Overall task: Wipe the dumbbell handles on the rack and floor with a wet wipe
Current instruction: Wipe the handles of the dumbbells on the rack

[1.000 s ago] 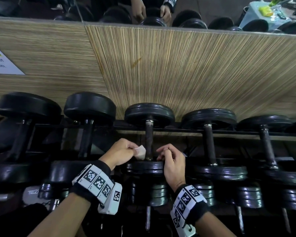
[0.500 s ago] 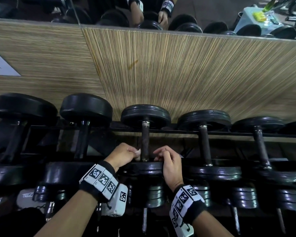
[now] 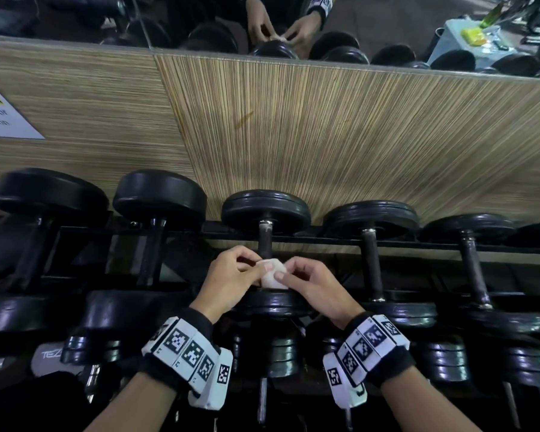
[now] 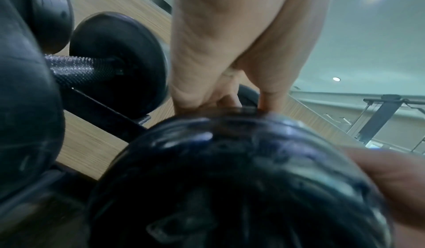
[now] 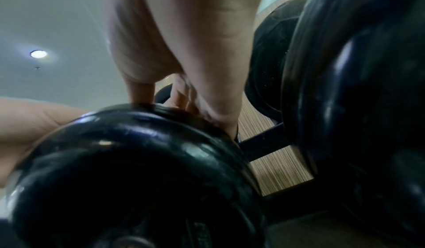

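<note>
White wet wipe [image 3: 272, 275] pinched between left hand [image 3: 228, 285] and right hand [image 3: 312, 286] at middle dumbbell handle [image 3: 265, 241] on rack [image 3: 418, 242]. Risk: bunched wipe slips off, missing handle's far end.

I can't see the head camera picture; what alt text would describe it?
Two hands, the left hand and right hand, pinch a small white wipe around the dark handle of a black dumbbell lying on a rack. More dumbbells line up on both sides, with a wood-grain wall panel behind.
</note>
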